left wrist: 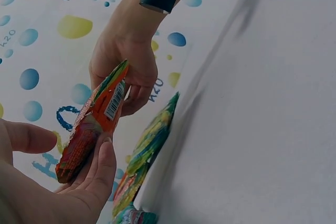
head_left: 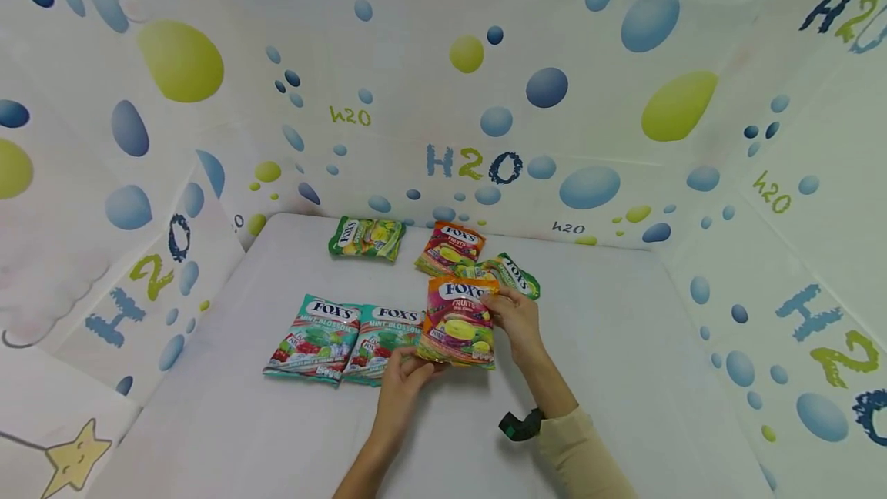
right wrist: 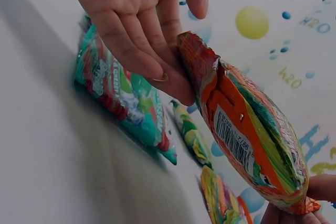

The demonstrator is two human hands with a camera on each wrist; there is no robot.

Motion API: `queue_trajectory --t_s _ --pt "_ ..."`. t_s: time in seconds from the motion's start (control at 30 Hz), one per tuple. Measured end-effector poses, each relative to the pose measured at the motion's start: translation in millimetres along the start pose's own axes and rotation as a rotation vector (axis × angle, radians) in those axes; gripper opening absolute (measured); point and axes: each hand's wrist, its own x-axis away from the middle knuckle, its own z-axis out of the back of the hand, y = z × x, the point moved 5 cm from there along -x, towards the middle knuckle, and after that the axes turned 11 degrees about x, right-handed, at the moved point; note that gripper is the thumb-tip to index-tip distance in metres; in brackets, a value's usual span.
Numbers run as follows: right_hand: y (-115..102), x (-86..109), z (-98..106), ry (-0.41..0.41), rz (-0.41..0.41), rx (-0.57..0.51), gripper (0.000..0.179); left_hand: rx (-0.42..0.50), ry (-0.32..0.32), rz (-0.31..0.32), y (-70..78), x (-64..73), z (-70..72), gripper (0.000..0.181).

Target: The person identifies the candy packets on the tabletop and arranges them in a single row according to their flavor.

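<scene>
An orange Fox's Fruits candy bag [head_left: 459, 322] is held up over the table, its printed front facing the head camera. My right hand [head_left: 516, 322] pinches its right upper edge between thumb and fingers. At the lower left corner, my left hand [head_left: 402, 383] touches the bag with fairly straight fingers; in the left wrist view its thumb [left wrist: 31, 137] stands apart from the bag. The bag's back with a barcode [right wrist: 233, 137] shows in the right wrist view. Two teal Mint Blossom bags [head_left: 319, 339] lie side by side left of the held bag, the nearer one partly behind my left hand.
Behind the held bag lie another orange Fruits bag [head_left: 452, 247] and a green Fox's bag [head_left: 516, 274], partly covered. A second green bag [head_left: 367, 238] lies at the back left. White walls with blue and green spots [head_left: 545, 88] enclose the white table [head_left: 610, 376].
</scene>
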Motion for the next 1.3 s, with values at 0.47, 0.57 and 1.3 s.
queue_trajectory --t_s 0.47,0.57,1.3 --pt "13 1.8 4 -0.015 -0.034 0.022 0.043 0.019 0.01 0.04 -21.0 6.4 -0.4 0.042" --pt "14 2.7 4 -0.016 -0.032 0.03 0.042 0.003 0.01 0.048 -23.1 8.7 -0.6 0.042" --pt "37 2.7 4 -0.025 -0.061 0.088 0.03 0.048 0.013 0.154 -30.5 25.2 0.7 0.063"
